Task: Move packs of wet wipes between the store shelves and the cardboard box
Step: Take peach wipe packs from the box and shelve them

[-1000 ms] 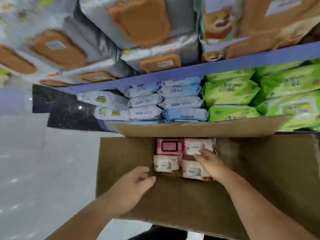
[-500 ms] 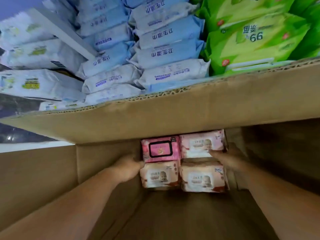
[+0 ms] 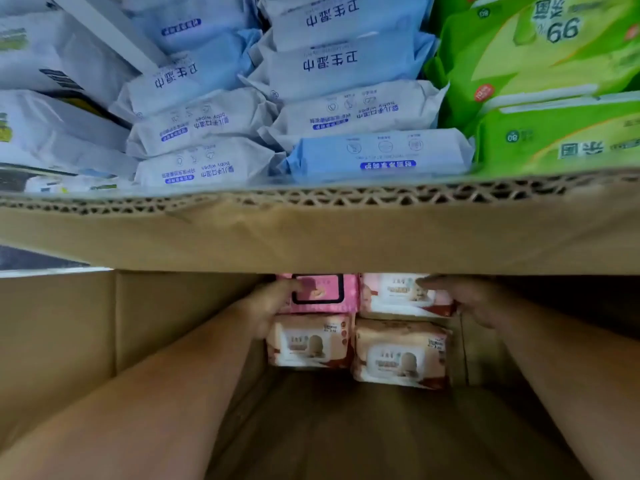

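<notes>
Both arms have pushed deeper since a moment ago, flanking the four packs (image 3: pixel 346 337) at the far end of the cardboard box (image 3: pixel 166 323). On one side the left grip (image 3: pixel 273 308) curls round the pink pack (image 3: pixel 322 292), thumb on its lid; the right grip (image 3: pixel 476 301) clasps the pale pack (image 3: pixel 398 296) beside it. They squeeze from both sides, likely to lift them together.

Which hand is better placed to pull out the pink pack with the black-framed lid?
Likely the left hand: it grips that pink pack, thumb on its lid. The right hand holds the pale pack beside it.
</notes>
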